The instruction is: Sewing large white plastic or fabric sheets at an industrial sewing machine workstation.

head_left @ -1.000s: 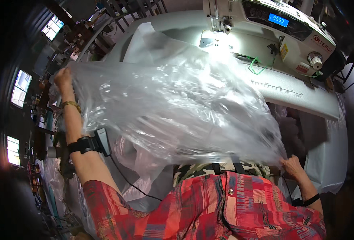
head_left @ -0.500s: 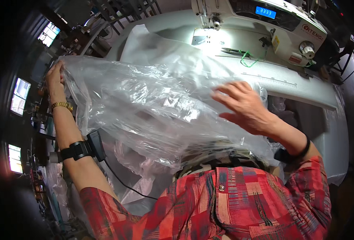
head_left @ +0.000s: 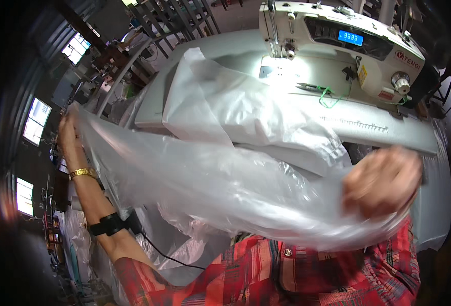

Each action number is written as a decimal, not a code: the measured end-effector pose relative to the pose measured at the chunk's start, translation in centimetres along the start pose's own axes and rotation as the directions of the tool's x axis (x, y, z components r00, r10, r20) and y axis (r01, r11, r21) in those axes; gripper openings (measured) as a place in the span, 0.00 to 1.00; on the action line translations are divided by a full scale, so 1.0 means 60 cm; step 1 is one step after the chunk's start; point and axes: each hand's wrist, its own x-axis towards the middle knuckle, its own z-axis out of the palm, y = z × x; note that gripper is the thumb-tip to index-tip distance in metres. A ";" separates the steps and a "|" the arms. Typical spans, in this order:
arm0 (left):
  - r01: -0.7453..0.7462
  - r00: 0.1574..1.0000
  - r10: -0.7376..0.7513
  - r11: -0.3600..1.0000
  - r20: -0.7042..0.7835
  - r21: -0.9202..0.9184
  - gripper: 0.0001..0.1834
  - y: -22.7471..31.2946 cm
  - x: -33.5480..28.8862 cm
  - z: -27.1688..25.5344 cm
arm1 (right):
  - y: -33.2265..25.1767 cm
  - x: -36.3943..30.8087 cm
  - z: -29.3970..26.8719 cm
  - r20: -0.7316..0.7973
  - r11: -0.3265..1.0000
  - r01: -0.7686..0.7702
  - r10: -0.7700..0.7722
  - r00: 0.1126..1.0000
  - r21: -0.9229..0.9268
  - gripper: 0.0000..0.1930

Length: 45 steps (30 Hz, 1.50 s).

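A clear plastic sheet [head_left: 200, 173] stretches across in front of me, between my two hands. My left hand [head_left: 68, 133] is closed on its far left end, with the arm reaching out. On the right, my right hand [head_left: 381, 183] is smeared by motion; it looks fist-like, and the sheet's right end runs up to it and seems gripped there. Behind the sheet, a whitish, finely ribbed sheet of material [head_left: 246, 107] lies rumpled on the sewing table [head_left: 149, 109], reaching toward the machine's lit needle area.
A white sewing machine [head_left: 337, 35] with a blue display stands at the back right. Dark thread snips [head_left: 309, 87] with a green cord lie beside its needle plate. A grey slatted rack [head_left: 174, 20] stands behind the table. More clear plastic [head_left: 179, 255] hangs near my lap.
My right hand has swung right and toward me, from open over the plastic to a blurred fist. The clear sheet has drawn nearer and tighter, baring the whitish material. My left hand sits slightly lower.
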 end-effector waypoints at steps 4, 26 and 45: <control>-0.096 0.995 0.095 0.995 0.032 0.003 0.22 -0.063 0.016 0.086 | 0.096 -0.051 -0.115 -0.881 0.910 -0.126 0.413 0.231 0.394 0.12; -0.620 0.597 0.408 0.781 0.691 0.076 0.30 0.019 -0.089 0.485 | 0.183 0.003 -0.052 -0.113 0.314 -0.294 0.486 0.867 -0.903 0.06; -0.413 0.859 0.332 0.899 0.390 0.145 0.18 -0.074 -0.179 0.580 | 0.287 -0.063 -0.021 -0.603 0.347 -0.656 0.261 0.754 -0.670 0.20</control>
